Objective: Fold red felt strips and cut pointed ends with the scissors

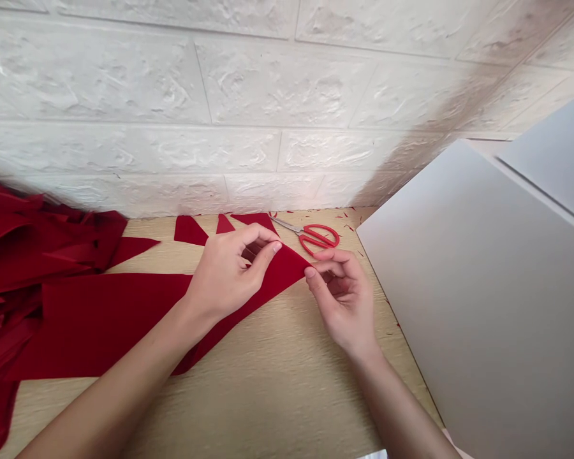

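A white brick-patterned wall (287, 83) backs a pale wood-grained tabletop (277, 401), with a large white panel (497, 287) along the right side. At left, a heap of red fabric (9, 223) spreads toward a flat red piece (100, 325). Near the center, a person's 2 bare hands draw out a pointed red cloth (287, 264), its tip aimed right; whether it joins the flat piece is hidden by the left forearm. Doing this well likely calls for light, even tension, enough to keep the edge straight without stretching the weave. The left hand (227, 264) pinches the far edge, thumb and forefinger closed together; the right hand (342, 296) closes thumb and forefinger at the tip, its other fingers loosely curled. Just beyond lie red-handled scissors (300, 231), blades toward the left, 3 red scraps (189, 231) by the wall, and tiny red clippings (348, 227) at far right.
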The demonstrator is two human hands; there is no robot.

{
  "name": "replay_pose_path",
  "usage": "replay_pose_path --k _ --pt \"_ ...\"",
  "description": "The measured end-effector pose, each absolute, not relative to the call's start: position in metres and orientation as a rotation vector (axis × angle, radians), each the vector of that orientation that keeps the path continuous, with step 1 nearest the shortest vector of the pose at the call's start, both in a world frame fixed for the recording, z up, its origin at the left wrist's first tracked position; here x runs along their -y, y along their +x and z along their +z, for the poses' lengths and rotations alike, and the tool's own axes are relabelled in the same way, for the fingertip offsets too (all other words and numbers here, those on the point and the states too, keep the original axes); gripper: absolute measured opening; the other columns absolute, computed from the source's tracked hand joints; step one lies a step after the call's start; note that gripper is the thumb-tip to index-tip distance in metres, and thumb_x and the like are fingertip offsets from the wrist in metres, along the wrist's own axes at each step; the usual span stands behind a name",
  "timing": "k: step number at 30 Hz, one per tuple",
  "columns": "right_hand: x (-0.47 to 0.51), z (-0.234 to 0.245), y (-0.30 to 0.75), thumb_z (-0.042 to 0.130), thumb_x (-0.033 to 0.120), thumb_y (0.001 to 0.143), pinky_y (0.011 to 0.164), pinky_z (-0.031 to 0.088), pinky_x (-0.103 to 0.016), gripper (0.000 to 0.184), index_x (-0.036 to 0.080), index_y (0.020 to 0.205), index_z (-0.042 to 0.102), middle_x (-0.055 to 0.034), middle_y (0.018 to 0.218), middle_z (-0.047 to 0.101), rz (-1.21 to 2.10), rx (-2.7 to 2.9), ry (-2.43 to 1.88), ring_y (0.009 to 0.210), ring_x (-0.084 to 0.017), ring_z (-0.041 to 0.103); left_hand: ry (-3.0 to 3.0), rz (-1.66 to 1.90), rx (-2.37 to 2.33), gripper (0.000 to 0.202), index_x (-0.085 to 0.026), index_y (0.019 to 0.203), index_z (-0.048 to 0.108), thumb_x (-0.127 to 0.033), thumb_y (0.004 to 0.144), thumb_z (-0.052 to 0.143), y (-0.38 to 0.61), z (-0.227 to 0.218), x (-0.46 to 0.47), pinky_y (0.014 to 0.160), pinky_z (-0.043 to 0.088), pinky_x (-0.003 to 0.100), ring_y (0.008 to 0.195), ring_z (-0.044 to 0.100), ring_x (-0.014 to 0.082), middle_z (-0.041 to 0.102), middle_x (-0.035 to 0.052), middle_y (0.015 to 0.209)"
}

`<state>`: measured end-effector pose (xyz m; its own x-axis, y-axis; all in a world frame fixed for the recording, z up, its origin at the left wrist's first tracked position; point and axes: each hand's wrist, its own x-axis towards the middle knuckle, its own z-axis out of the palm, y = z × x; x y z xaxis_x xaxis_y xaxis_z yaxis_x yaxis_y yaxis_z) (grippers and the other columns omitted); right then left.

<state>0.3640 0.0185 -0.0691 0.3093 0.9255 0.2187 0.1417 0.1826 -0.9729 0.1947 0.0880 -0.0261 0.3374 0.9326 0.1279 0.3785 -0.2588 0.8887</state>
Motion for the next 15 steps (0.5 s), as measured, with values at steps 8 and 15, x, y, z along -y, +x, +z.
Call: replay_pose_path --k 8,15 --pt "-0.0197 -0.0682 0.3657 0.068 0.028 0.087 0.063 0.051 -0.027 0.015 0.026 0.101 0.063 0.0047 0.070 0.065 0.851 1.124 -1.245 0.062 -0.012 0.060 1.699 0.793 -1.127 0.017 -0.018 0.083 0.071 -0.035 0.086 0.066 0.1928 -0.0222 -0.0922 0.055 0.047 0.022 0.068 0.064 0.0129 0.072 0.0013 0.079" --pt "-0.0172 -0.0748 0.3685 0.067 0.028 0.090 0.068 0.052 -0.029 0.015 0.025 0.104 0.066 0.0009 0.079 0.067 0.730 1.199 -1.300 0.070 -0.014 0.062 1.785 0.759 -1.090 0.019 -0.021 0.091 0.073 -0.036 0.093 0.060 0.1958 -0.0303 -0.0907 0.064 0.049 0.024 0.078 0.066 0.0135 0.076 -0.0003 0.092"
